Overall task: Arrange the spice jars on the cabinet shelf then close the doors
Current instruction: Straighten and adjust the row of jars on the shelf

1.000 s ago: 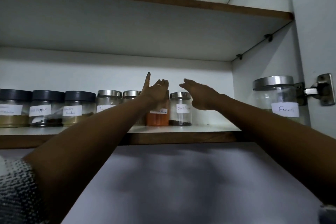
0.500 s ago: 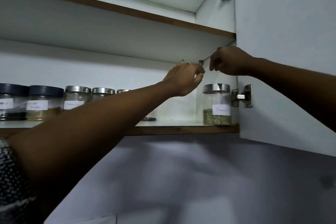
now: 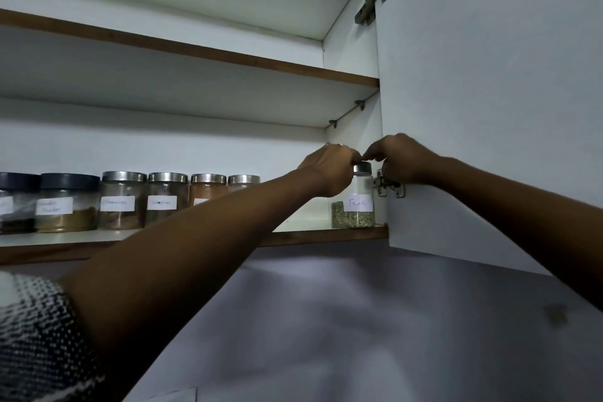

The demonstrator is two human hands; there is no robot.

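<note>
step: take fennel jar (image 3: 354, 206) at shelf's (image 3: 195, 235) right end | left hand (image 3: 329, 170), right hand (image 3: 399, 158): grips pinched at its lid | tip: lift straight, clear hinge (image 3: 388, 184), set beside 6 rowed jars (image 3: 130, 199)

Glass jars, metal lids, matt white cabinet

Fennel jar (image 3: 354, 206): clear glass, paper label, brushed metal lid; shelf (image 3: 326, 236) edge wood-brown; door (image 3: 489, 91) smooth matt.

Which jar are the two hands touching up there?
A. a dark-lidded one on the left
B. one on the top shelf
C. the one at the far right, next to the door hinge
C: both the left hand and right hand meet at the lid of the Fennel jar, which stands alone beside the lower hinge.
</note>
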